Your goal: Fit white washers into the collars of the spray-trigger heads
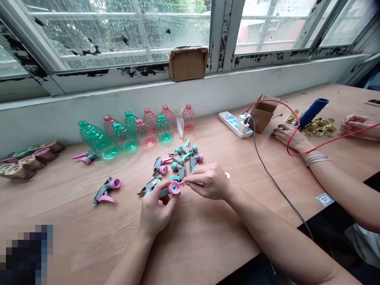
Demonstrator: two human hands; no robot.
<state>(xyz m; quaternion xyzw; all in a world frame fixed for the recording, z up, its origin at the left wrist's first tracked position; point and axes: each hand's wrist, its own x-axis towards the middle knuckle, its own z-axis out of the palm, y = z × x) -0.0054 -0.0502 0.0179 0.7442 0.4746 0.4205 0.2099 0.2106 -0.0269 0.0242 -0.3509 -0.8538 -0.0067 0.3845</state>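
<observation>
My left hand point(157, 209) is closed around a trigger spray head, its pink collar point(174, 188) turned up toward me. Close beside that collar, my right hand point(209, 183) pinches its thumb and fingers together; what they hold, if anything, is too small to make out. Behind both hands lies a loose pile of grey spray heads point(179, 160) with pink or teal collars and triggers. Another pink-collared spray head point(107, 190) lies apart on the left, and a pink and grey one point(86, 157) sits near the bottles.
Green bottles point(126, 138) and pink bottles point(146, 134) stand by the wall. Wooden-looking blocks point(32, 160) are at far left. A power strip point(234, 124) with a grey cable point(273, 178) lies right. Another person's hands point(289, 136) rest near brass parts point(319, 127) and a blue coil point(313, 113).
</observation>
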